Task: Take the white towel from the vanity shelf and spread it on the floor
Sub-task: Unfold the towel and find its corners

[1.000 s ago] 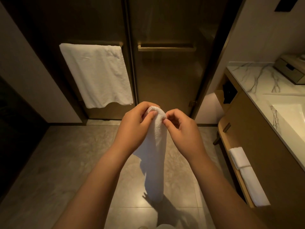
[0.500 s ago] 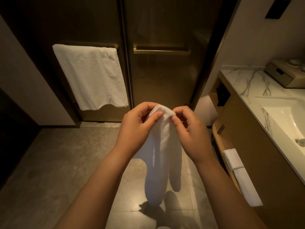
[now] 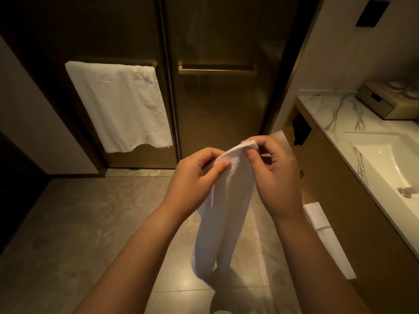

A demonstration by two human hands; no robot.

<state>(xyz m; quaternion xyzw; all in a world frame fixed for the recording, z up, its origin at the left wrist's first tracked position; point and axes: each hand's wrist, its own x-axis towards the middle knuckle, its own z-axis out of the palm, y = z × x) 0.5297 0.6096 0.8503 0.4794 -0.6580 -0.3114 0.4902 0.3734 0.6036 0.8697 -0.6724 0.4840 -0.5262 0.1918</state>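
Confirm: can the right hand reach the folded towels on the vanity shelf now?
Likely not yet: the way to the folded towels looks clear, but the right hand is pinching the held towel.

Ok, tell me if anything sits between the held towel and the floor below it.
Nothing visible does. The white towel hangs from the left hand and right hand above bare floor; the vanity stands off to the right.
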